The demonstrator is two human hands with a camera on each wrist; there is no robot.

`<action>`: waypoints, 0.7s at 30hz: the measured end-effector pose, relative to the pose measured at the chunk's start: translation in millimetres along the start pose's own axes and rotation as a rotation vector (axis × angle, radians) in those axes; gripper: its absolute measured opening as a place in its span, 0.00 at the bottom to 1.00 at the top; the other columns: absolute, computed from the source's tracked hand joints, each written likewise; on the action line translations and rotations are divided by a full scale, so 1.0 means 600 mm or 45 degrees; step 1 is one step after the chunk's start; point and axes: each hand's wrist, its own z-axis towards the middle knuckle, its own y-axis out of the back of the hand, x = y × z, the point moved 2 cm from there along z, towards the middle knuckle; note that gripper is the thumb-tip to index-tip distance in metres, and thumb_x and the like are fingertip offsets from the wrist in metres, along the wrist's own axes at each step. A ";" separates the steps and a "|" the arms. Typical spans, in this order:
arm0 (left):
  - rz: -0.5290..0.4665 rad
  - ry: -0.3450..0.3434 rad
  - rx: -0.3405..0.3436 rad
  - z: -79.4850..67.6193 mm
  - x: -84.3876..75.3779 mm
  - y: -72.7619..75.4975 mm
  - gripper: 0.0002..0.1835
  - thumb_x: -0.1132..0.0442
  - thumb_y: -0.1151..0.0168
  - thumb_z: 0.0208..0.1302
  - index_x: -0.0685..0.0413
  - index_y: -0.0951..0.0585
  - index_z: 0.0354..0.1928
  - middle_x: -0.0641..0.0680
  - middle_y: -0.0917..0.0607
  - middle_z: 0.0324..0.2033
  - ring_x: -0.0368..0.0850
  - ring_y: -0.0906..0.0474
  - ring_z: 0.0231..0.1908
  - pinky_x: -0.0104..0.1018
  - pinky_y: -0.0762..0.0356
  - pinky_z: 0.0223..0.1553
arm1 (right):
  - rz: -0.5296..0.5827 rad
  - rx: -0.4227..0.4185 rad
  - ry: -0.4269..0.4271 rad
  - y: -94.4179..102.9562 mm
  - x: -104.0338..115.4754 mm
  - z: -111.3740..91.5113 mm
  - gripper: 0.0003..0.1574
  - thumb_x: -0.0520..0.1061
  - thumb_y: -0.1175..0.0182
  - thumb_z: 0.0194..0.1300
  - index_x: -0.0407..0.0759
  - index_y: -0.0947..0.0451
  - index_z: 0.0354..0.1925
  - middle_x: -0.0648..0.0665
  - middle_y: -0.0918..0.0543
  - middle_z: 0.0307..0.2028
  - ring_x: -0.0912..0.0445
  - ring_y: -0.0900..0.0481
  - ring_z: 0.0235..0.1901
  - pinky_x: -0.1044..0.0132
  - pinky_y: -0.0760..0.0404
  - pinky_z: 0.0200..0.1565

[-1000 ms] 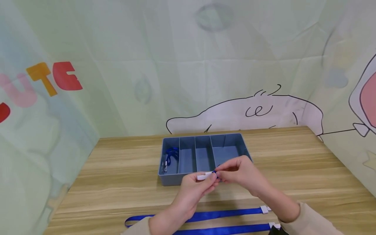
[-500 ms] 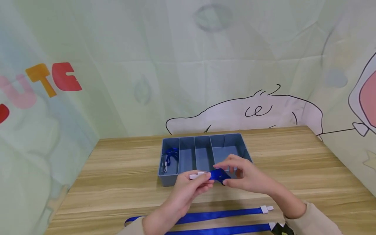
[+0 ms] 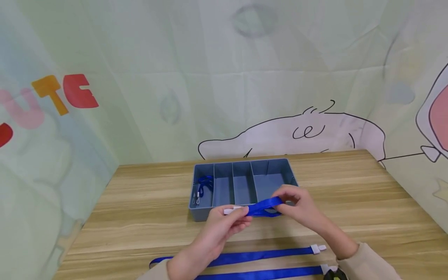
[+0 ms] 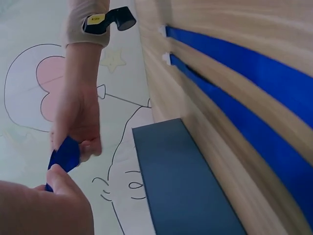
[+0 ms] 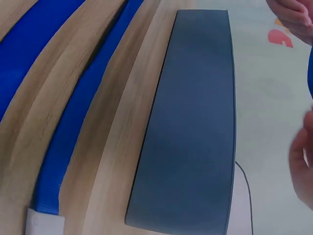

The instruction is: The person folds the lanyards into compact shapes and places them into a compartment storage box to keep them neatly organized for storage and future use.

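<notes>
In the head view my left hand (image 3: 217,230) pinches a blue lanyard (image 3: 263,204) by its end, just behind its white clip (image 3: 229,211), which points left. The folded ribbon runs across to my right hand (image 3: 298,203), whose thumb and fingers hold the other end of the fold. Both hands are raised in front of the grey-blue divided box (image 3: 201,214). From the left wrist view, the blue ribbon (image 4: 67,155) spans between the two hands. Only parts of the hands show at the right edge of the right wrist view.
A bundled blue lanyard (image 3: 205,181) with a metal hook lies in the box's leftmost compartment. Two more blue lanyards, a farther one (image 3: 260,255) and a nearer one (image 3: 266,273), lie stretched across the wooden table (image 3: 140,217). A printed cloth (image 3: 175,97) hangs behind.
My right hand has moved right, away from the left, drawing the folded ribbon out between them. The left hand has shifted slightly left, keeping hold of the clip end.
</notes>
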 end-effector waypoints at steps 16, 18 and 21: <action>0.069 -0.073 -0.035 0.003 0.016 -0.006 0.15 0.62 0.37 0.61 0.71 0.21 0.42 0.53 0.15 0.25 0.38 0.18 0.25 0.27 0.20 0.34 | -0.538 -0.304 0.364 -0.001 0.002 0.002 0.03 0.40 0.42 0.62 0.40 0.25 0.33 0.52 0.26 0.22 0.65 0.34 0.18 0.77 0.33 0.18; 0.127 -0.137 -0.050 0.004 0.012 0.000 0.15 0.62 0.37 0.61 0.71 0.21 0.42 0.53 0.15 0.26 0.38 0.18 0.26 0.28 0.19 0.34 | -0.482 -0.207 0.356 0.001 0.005 -0.002 0.09 0.31 0.41 0.56 0.41 0.23 0.35 0.51 0.24 0.24 0.64 0.32 0.20 0.76 0.31 0.20; 0.189 -0.188 -0.042 0.003 0.008 0.007 0.16 0.62 0.37 0.61 0.71 0.21 0.43 0.54 0.15 0.28 0.39 0.17 0.28 0.31 0.19 0.36 | -0.352 -0.049 0.290 0.004 0.009 -0.008 0.20 0.24 0.40 0.50 0.43 0.22 0.38 0.51 0.23 0.27 0.62 0.30 0.24 0.73 0.28 0.22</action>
